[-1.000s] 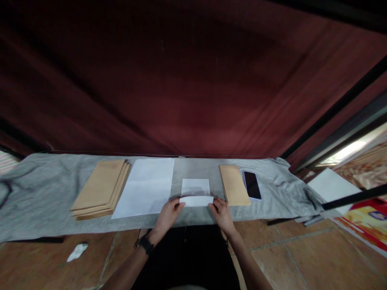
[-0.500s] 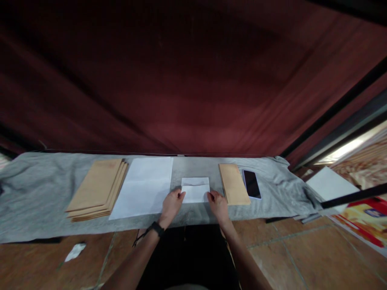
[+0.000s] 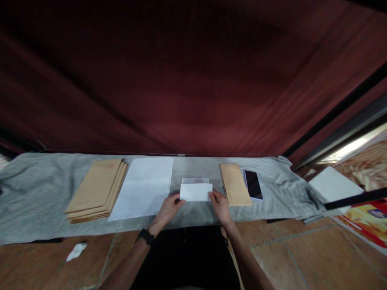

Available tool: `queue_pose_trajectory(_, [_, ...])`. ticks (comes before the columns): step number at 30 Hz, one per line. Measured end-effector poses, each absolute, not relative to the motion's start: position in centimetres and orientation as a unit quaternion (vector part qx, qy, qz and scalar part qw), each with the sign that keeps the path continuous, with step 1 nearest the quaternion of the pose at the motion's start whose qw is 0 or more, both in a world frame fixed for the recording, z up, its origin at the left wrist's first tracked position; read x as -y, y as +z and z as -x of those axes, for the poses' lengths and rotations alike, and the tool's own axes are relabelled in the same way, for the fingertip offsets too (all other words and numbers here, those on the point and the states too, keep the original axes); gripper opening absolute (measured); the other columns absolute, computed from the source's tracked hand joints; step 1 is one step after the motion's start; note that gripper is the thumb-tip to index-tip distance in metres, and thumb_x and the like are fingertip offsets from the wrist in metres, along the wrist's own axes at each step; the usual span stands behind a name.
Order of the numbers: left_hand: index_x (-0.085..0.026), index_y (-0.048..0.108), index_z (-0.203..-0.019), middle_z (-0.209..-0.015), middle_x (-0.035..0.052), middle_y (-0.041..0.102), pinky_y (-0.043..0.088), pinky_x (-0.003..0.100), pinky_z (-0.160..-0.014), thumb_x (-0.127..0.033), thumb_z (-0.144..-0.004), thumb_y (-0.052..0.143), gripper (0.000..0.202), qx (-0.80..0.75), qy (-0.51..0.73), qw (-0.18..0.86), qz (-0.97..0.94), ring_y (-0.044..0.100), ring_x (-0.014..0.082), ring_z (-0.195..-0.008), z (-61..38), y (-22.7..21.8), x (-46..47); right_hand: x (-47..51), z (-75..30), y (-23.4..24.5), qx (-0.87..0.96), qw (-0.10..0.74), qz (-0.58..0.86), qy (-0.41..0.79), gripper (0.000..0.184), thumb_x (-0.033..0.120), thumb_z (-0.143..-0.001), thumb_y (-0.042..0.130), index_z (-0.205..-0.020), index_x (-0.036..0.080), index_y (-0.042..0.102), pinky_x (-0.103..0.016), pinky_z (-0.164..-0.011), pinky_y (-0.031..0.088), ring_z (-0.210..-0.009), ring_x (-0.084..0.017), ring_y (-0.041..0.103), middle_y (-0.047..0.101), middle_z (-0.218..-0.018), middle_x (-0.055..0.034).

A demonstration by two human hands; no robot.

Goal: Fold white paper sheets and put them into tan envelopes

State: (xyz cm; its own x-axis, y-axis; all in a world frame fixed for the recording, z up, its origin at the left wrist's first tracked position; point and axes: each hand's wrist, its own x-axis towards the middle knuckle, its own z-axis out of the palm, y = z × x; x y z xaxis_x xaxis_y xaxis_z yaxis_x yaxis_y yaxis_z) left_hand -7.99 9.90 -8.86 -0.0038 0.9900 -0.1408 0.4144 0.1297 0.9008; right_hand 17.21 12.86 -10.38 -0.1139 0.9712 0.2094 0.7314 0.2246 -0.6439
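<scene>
**A:** Where is the paper (image 3: 196,192)?

**B:** It lies in the middle of the grey cloth (image 3: 36,193), straight ahead of you and towards the near edge. It is white and folded, and a thin strip of it shows along its far side.

**A:** What are my hands doing?

**B:** Your left hand (image 3: 168,208) is at the paper's left end. Its fingers are half curled, and the thumb and fingertips are closed on the near left corner. Your right hand (image 3: 220,205) is at the right end in the same way, bent fingers closed on that edge. Each hand has only the paper in its grip. I cannot tell whether the paper is lifted off the cloth or lies flat on it.

**A:** What is to my left?

**B:** A large white sheet (image 3: 145,187) lies just left of the paper, with your left hand near its near right corner. Further left is a fanned stack of brown envelopes (image 3: 96,189). There is a dark watch (image 3: 146,236) on your left wrist.

**A:** And on the right?

**B:** One brown envelope (image 3: 235,184) lies just beside your right hand. A dark phone (image 3: 253,184) lies face up just right of it.

**A:** What else is around?

**B:** A dark red curtain (image 3: 181,80) hangs behind the cloth. On the tiled floor (image 3: 302,257), near left, lies a white scrap (image 3: 77,251).
</scene>
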Motion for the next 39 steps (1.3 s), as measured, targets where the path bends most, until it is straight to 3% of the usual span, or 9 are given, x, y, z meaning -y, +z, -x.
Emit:
queue_pose_trajectory(3, [-0.017, 0.073, -0.089, -0.085, 0.0038, 0.074, 0.049, 0.029, -0.073, -0.033, -0.082, 0.057, 0.024, -0.650, 0.321, 0.369, -0.581, 0.066, 0.0202, -0.080, 7.3, -8.1, -10.0, -12.8, -17.2, -10.4, 0.709, 0.300, 0.604, 0.205, 0.045, 0.045, -0.102, 0.034, -0.085, 0.022, 0.068, -0.026, -0.063, 0.045, -0.070, -0.018, 0.066, 0.071, -0.077, -0.0025])
queue_pose_trajectory(7, [-0.018, 0.069, -0.078, -0.070, 0.0002, 0.067, 0.044, 0.026, -0.062, -0.044, -0.089, 0.049, 0.034, -0.684, 0.293, 0.327, -0.583, 0.062, 0.0179, -0.070, 6.8, -7.5, -9.9, -13.1, -16.9, -10.4, 0.710, 0.270, 0.627, 0.171, 0.045, 0.045, -0.103, 0.033, -0.087, 0.024, 0.069, -0.025, -0.062, 0.043, -0.070, -0.018, 0.067, 0.072, -0.076, -0.0018])
queue_pose_trajectory(11, [-0.020, 0.062, -0.068, -0.065, -0.0008, 0.063, 0.040, 0.024, -0.061, -0.043, -0.094, 0.044, 0.039, -0.735, 0.250, 0.254, -0.577, 0.060, 0.0158, -0.067, 6.8, -7.9, -10.3, -13.6, -16.1, -10.2, 0.714, 0.208, 0.659, 0.113, 0.039, 0.042, -0.103, 0.037, -0.094, 0.023, 0.070, -0.025, -0.062, 0.043, -0.072, -0.019, 0.070, 0.075, -0.081, -0.0054])
queue_pose_trajectory(21, [-0.018, 0.068, -0.097, -0.091, 0.0121, 0.074, 0.039, 0.028, -0.067, -0.037, -0.101, 0.042, 0.033, -0.798, 0.153, 0.182, -0.554, 0.069, 0.0238, -0.083, 5.1, -7.5, -12.1, -15.0, -14.5, -9.5, 0.702, 0.099, 0.704, 0.048, 0.038, 0.038, -0.104, 0.038, -0.108, 0.017, 0.069, -0.028, -0.064, 0.047, -0.073, -0.023, 0.074, 0.076, -0.081, -0.0139])
queue_pose_trajectory(28, [-0.018, 0.068, -0.107, -0.096, 0.0125, 0.075, 0.046, 0.030, -0.071, -0.040, -0.103, 0.035, 0.040, -0.812, 0.054, 0.139, -0.564, 0.071, 0.0245, -0.091, 4.4, -6.2, -12.6, -15.2, -13.7, -9.1, 0.694, 0.095, 0.713, 0.033, 0.034, 0.033, -0.104, 0.040, -0.106, 0.012, 0.067, -0.031, -0.072, 0.049, -0.077, -0.024, 0.074, 0.075, -0.081, -0.0179])
queue_pose_trajectory(39, [-0.014, 0.063, -0.114, -0.097, 0.0144, 0.075, 0.052, 0.032, -0.074, -0.036, -0.103, 0.031, 0.040, -0.809, 0.042, 0.108, -0.577, 0.073, 0.0262, -0.092, 3.9, -7.0, -12.7, -15.2, -13.5, -9.2, 0.692, 0.095, 0.716, -0.012, 0.026, 0.030, -0.102, 0.042, -0.106, 0.012, 0.061, -0.035, -0.077, 0.047, -0.083, -0.025, 0.072, 0.074, -0.085, -0.0145])
